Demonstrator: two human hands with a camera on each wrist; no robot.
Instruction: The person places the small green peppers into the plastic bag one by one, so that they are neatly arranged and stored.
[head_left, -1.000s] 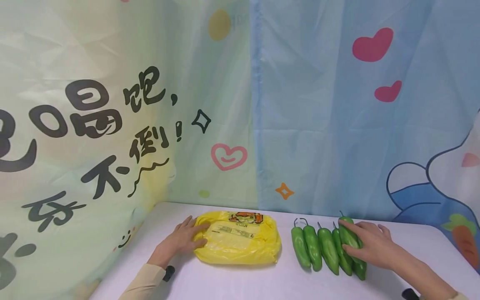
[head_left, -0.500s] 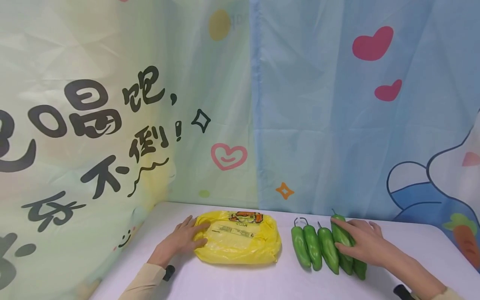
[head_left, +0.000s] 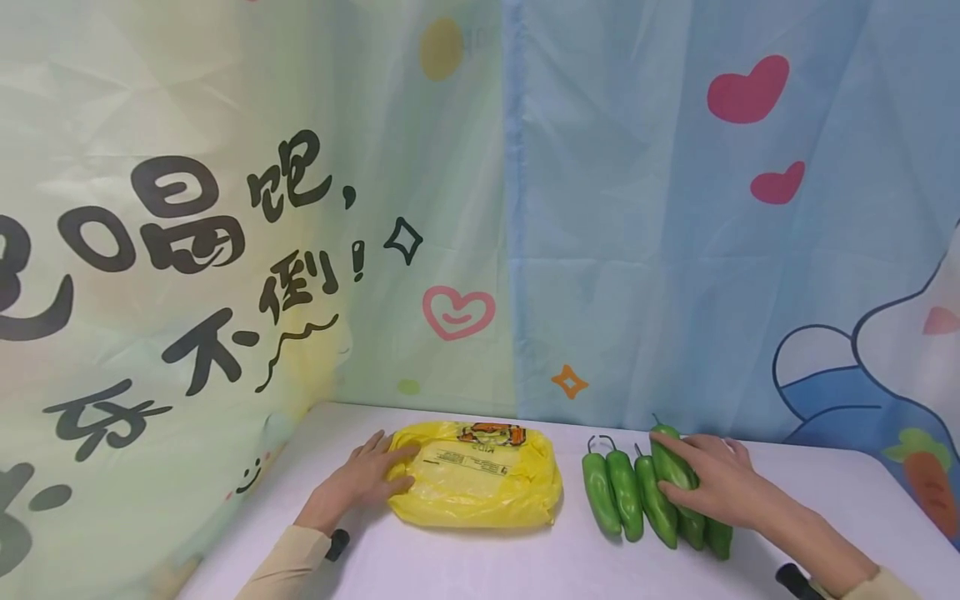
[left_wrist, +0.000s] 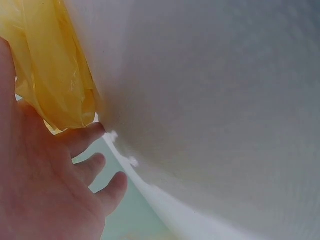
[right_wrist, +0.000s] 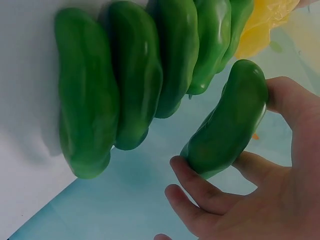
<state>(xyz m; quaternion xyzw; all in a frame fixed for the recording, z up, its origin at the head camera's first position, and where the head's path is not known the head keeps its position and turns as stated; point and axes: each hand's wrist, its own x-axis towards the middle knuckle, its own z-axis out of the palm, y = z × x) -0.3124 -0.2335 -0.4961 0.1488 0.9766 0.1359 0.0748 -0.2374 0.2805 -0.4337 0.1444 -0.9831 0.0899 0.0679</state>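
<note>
My left hand (head_left: 362, 477) rests against the left end of a yellow plastic bag (head_left: 480, 492), its fingers spread and touching the side. In the left wrist view, three of its fingers stick out beside the yellow plastic (left_wrist: 55, 75). My right hand (head_left: 716, 479) holds a green chili pepper (head_left: 670, 454) between thumb and fingers. That pepper (right_wrist: 230, 120) is raised above a row of several others in the right wrist view. The row (head_left: 600, 496) lies on the table right of the bag, stems toward the back; the hand and held pepper partly cover its right end.
A white table (head_left: 495, 571) carries everything. A printed cloth backdrop (head_left: 615, 208) hangs behind its back edge, and another printed cloth (head_left: 135, 250) stands along the left. Black wrist devices (head_left: 338, 545) sit below both hands.
My right hand has carried the pepper a short way left, above the row toward its middle. My left hand and the yellow bag have stayed in place.
</note>
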